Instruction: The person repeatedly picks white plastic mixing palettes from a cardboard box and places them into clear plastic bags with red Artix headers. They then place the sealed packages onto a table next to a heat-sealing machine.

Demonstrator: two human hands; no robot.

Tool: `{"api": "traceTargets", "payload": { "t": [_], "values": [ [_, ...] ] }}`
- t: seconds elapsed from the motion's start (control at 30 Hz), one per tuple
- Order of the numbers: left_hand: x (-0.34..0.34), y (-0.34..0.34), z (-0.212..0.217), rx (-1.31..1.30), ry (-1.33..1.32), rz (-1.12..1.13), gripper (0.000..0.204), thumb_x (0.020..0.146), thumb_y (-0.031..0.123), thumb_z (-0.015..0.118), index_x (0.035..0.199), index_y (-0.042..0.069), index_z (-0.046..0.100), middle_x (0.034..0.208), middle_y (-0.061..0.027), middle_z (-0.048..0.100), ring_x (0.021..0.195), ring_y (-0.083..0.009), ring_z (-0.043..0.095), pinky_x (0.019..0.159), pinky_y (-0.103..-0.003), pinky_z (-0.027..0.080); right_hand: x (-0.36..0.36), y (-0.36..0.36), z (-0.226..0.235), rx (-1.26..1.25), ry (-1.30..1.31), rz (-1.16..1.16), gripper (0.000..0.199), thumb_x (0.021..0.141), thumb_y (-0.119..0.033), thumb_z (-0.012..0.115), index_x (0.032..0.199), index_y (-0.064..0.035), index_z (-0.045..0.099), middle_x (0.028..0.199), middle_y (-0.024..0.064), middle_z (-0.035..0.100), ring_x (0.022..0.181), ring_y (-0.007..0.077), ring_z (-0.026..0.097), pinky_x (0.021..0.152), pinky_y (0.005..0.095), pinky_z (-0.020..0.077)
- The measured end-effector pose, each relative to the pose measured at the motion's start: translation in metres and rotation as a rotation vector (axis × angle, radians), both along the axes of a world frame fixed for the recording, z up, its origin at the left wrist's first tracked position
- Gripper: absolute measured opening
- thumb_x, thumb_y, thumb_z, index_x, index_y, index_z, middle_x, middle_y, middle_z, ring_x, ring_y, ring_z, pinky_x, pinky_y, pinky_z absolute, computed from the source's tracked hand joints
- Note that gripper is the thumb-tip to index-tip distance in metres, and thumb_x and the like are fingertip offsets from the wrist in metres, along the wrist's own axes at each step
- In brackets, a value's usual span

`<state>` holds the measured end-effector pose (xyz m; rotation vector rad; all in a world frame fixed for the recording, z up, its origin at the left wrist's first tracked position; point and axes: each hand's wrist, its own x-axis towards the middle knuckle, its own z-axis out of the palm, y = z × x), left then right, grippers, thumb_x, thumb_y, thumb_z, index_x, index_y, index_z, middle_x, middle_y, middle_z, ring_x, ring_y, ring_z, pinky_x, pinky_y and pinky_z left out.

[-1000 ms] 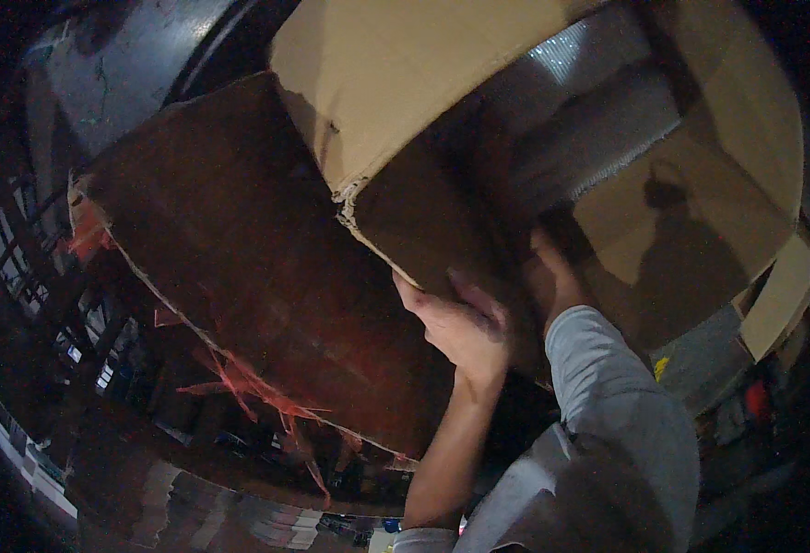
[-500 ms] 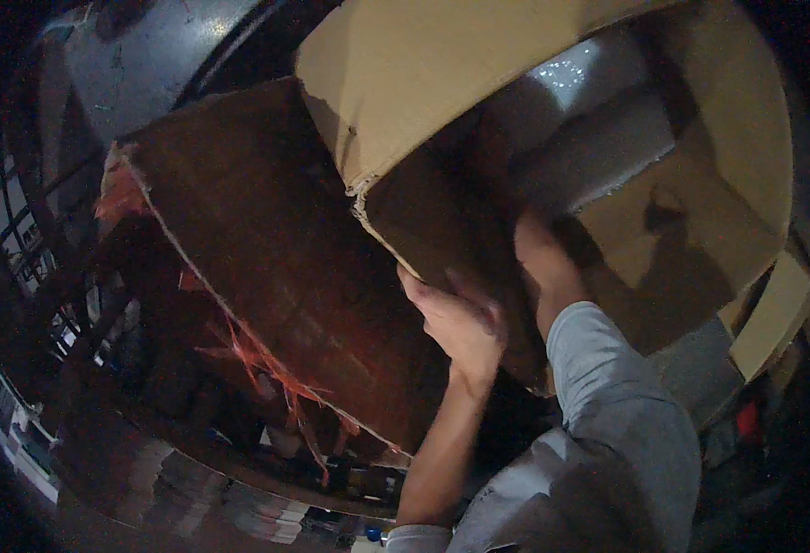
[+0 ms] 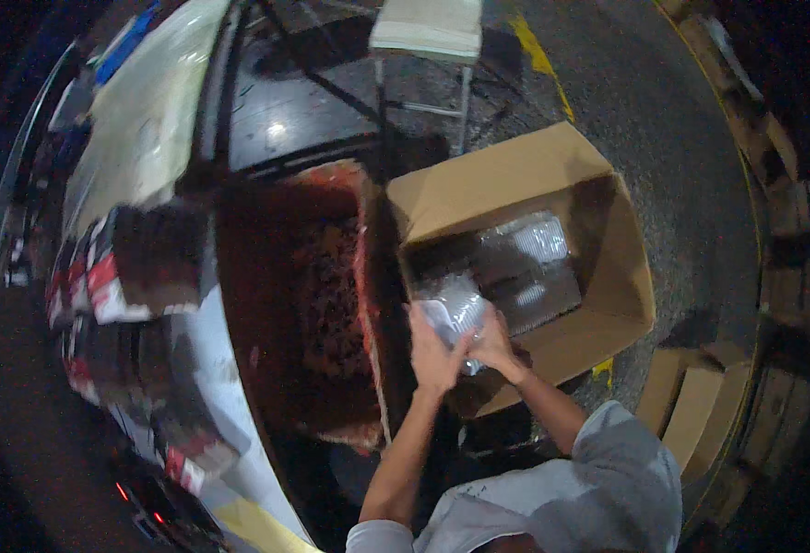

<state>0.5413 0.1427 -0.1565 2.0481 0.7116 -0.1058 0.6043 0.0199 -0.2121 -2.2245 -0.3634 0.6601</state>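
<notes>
Both of my hands are closed round a clear plastic-wrapped pack (image 3: 456,297) with a ridged, shiny surface. My left hand (image 3: 433,358) grips its left side and my right hand (image 3: 493,342) its right side. They hold it over the near left corner of an open cardboard box (image 3: 506,180). More shiny wrapped packs (image 3: 545,297) lie inside that box. Close by on the left stands a second open box (image 3: 376,364), dark inside, with ragged reddish material along its rim. What lies at its bottom is too dim to name.
Dark, red and white cartons (image 3: 142,267) are stacked on a light-topped table (image 3: 239,405) at left. A white-seated stool (image 3: 428,35) stands beyond the boxes. Another open carton (image 3: 695,405) is at right, near a yellow floor line and a row of boxes.
The view has pulled back and turned, showing the boxes from above. My hands, earlier at the wall and inside of the cardboard box, now hold a wrapped pack.
</notes>
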Motion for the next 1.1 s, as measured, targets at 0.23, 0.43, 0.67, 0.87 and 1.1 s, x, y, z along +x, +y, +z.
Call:
{"api": "traceTargets", "payload": {
  "t": [0.23,0.43,0.67,0.87,1.1],
  "values": [
    [-0.096,-0.008,0.142,0.085,-0.414,0.017,0.083,0.073,0.014,0.065,0.142,0.003,0.020,0.147,-0.0287,0.001,0.136,-0.0448,0.007,0.109,-0.045,0.015,-0.047,-0.010,0.161,0.299,-0.147,0.207,0.112,0.046,-0.038,0.085,0.131,0.0047,0.026,0.121,0.0247,0.042,0.113,0.0378,0.043,0.096,0.0448,0.0355],
    [-0.278,-0.003,0.194,-0.374,-0.880,0.835,0.112,0.067,0.031,0.077,0.144,0.007,0.000,0.142,-0.0164,0.025,0.129,-0.0294,0.031,0.104,-0.041,0.029,-0.173,0.074,0.258,0.615,-0.394,0.790,0.112,0.049,-0.043,0.084,0.131,0.0063,0.025,0.120,0.0242,0.040,0.108,0.0388,0.043,0.092,0.0489,0.0353],
    [-0.489,-0.007,0.156,-0.652,-1.280,1.361,0.081,0.069,0.043,0.076,0.128,0.000,0.040,0.122,-0.0102,0.052,0.110,-0.0233,0.053,0.094,-0.039,0.043,-0.359,0.156,0.295,0.466,-0.182,1.549,0.101,0.067,-0.050,0.072,0.133,0.0092,0.024,0.127,0.0273,0.040,0.118,0.0380,0.039,0.101,0.0424,0.0314],
    [-0.540,0.007,0.117,-0.767,-1.310,1.398,0.075,0.070,0.037,0.076,0.125,-0.002,0.042,0.119,-0.0096,0.054,0.109,-0.0226,0.054,0.093,-0.039,0.044,-0.415,0.216,0.290,0.236,-0.062,1.728,0.082,0.071,-0.032,0.071,0.132,0.0066,0.032,0.117,0.0252,0.051,0.109,0.0374,0.049,0.094,0.0403,0.0395],
    [-0.548,0.006,0.104,-0.682,-1.070,1.330,0.098,0.048,0.023,0.088,0.129,-0.001,0.037,0.119,-0.0073,0.051,0.110,-0.0192,0.051,0.092,-0.034,0.042,-0.439,0.256,0.276,0.207,-0.123,1.759,0.078,0.063,-0.022,0.072,0.128,0.0041,0.037,0.117,0.0245,0.050,0.108,0.0382,0.049,0.094,0.0411,0.0394]
  ]
}}
